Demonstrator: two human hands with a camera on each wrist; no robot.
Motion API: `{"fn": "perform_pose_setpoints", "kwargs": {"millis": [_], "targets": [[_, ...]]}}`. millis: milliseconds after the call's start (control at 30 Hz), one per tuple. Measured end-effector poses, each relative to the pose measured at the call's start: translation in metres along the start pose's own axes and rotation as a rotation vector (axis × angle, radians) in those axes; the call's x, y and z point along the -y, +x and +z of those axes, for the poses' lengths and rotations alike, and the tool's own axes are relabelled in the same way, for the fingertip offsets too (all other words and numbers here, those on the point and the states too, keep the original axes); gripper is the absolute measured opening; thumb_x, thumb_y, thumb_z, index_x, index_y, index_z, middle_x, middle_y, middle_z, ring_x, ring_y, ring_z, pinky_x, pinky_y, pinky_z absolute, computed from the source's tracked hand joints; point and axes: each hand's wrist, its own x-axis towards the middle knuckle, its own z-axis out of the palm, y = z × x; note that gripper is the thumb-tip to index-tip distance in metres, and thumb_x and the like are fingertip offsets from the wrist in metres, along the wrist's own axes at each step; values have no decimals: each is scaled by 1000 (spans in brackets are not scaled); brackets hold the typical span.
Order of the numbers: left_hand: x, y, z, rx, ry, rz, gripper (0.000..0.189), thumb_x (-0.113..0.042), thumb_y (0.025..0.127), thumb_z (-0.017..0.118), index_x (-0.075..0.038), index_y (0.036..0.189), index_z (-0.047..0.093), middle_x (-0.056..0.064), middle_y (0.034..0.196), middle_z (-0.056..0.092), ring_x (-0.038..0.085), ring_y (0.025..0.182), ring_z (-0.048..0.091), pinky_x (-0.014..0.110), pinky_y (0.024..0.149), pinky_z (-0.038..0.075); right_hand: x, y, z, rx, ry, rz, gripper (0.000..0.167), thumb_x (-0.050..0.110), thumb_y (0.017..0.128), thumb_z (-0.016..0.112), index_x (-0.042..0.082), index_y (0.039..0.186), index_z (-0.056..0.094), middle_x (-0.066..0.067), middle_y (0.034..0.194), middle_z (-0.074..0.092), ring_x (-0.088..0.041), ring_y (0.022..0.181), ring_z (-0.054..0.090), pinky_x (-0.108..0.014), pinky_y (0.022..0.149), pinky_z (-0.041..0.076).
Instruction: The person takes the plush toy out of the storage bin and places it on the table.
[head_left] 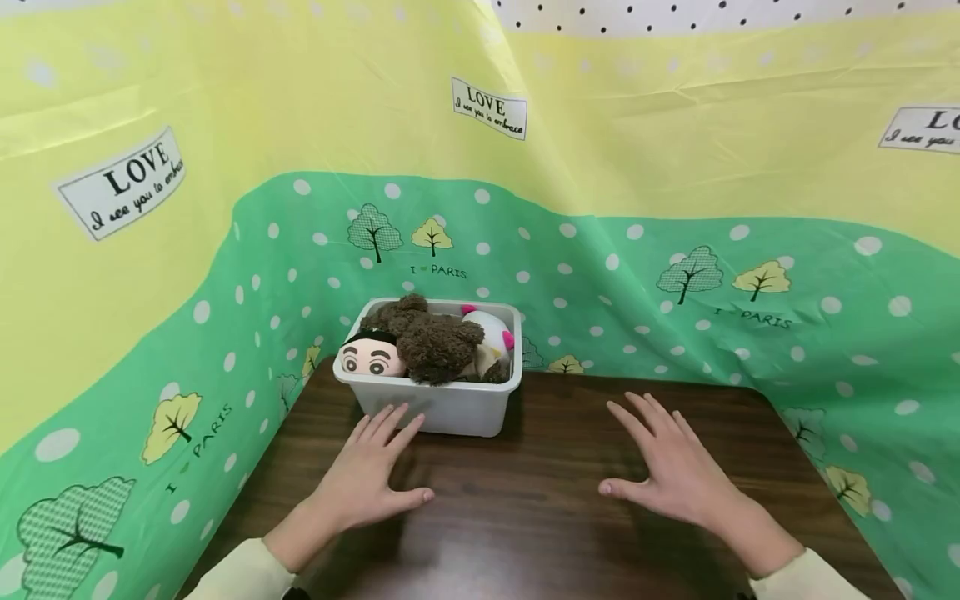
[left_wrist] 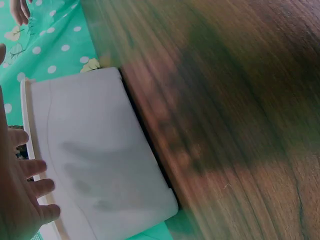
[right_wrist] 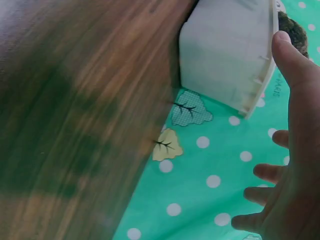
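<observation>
A light grey plastic bin [head_left: 438,408] stands at the back left of the dark wooden table. Inside it lie a brown fluffy plush toy [head_left: 438,342], a plush with a printed face and black top [head_left: 372,357], and a white plush with pink parts [head_left: 491,331]. My left hand [head_left: 367,475] hovers in front of the bin, fingers spread, holding nothing. In the left wrist view its fingertips appear over the bin's side; contact cannot be told. My right hand [head_left: 675,467] is held above the table's right half, fingers spread, and holds nothing.
The brown wood-grain table [head_left: 525,500] reaches back to a green and yellow printed cloth [head_left: 600,283], which hangs behind and along both sides. The bin stands close to the cloth at the table's back edge.
</observation>
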Motion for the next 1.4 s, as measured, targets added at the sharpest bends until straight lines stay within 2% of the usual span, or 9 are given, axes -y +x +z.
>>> {"fn": "perform_pose_setpoints", "kwargs": {"millis": [100, 233, 400, 567, 767, 933, 1067, 1300, 1400], "targets": [[0, 1, -2, -38, -55, -23, 100, -77, 78, 68, -19, 156, 44, 12, 155, 48, 38, 145, 43, 62, 118, 34, 2, 9, -4, -7, 21, -9, 112, 82, 72, 70, 23, 160, 33, -19, 160, 35, -48, 147, 33, -76, 109, 33], [0, 1, 0, -41, -161, -100, 93, -71, 80, 72, -19, 154, 47, 7, 151, 52, 32, 140, 49, 60, 112, 42, 5, 21, -8, -32, 60, 0, 113, 79, 70, 76, 22, 159, 35, -16, 157, 39, -43, 141, 43, -69, 104, 44], [1, 4, 3, -44, -388, -255, 85, -66, 84, 73, -18, 150, 51, 2, 150, 53, 27, 137, 53, 55, 108, 48, 12, 41, -14, -38, 129, 31, 111, 77, 70, 78, 21, 156, 39, -10, 155, 41, -37, 133, 51, -61, 94, 53], [5, 14, 4, -89, -600, -401, 76, -55, 86, 77, -14, 145, 55, 7, 143, 60, 30, 134, 55, 54, 110, 46, 23, 67, -20, -42, 223, 46, 104, 70, 73, 80, 20, 155, 40, -8, 155, 42, -36, 135, 50, -62, 99, 51], [7, 30, 3, -143, -951, -606, 60, -43, 94, 74, -10, 141, 55, 17, 133, 66, 33, 121, 64, 46, 93, 57, 36, 102, -22, -78, 341, 30, 98, 65, 74, 83, 19, 152, 45, -7, 153, 47, -32, 137, 49, -59, 106, 47], [10, 46, 1, -182, -1166, -769, 60, -43, 95, 71, -6, 139, 55, 20, 128, 70, 33, 111, 70, 39, 82, 62, 52, 129, -23, -102, 411, 11, 94, 57, 75, 87, 15, 149, 49, -6, 147, 52, -29, 127, 56, -54, 101, 52], [12, 55, -3, -196, -1326, -877, 58, -45, 95, 71, -6, 136, 55, 19, 130, 69, 30, 109, 73, 40, 84, 63, 62, 151, -22, -82, 474, 13, 91, 58, 76, 86, 16, 148, 50, -5, 146, 53, -28, 124, 59, -49, 101, 55], [14, 60, -3, -211, -1464, -941, 45, -40, 96, 72, -9, 124, 56, 10, 117, 76, 20, 98, 76, 37, 81, 63, 79, 181, -13, -8, 615, 19, 83, 45, 79, 88, 20, 148, 50, -4, 148, 51, -33, 132, 54, -50, 106, 52], [13, 62, -1, -257, -1503, -957, 37, -36, 97, 71, -9, 119, 58, 7, 109, 78, 17, 94, 76, 35, 79, 63, 86, 192, -7, 12, 627, 11, 82, 42, 80, 88, 22, 149, 49, -5, 148, 52, -36, 132, 54, -54, 106, 51]]}}
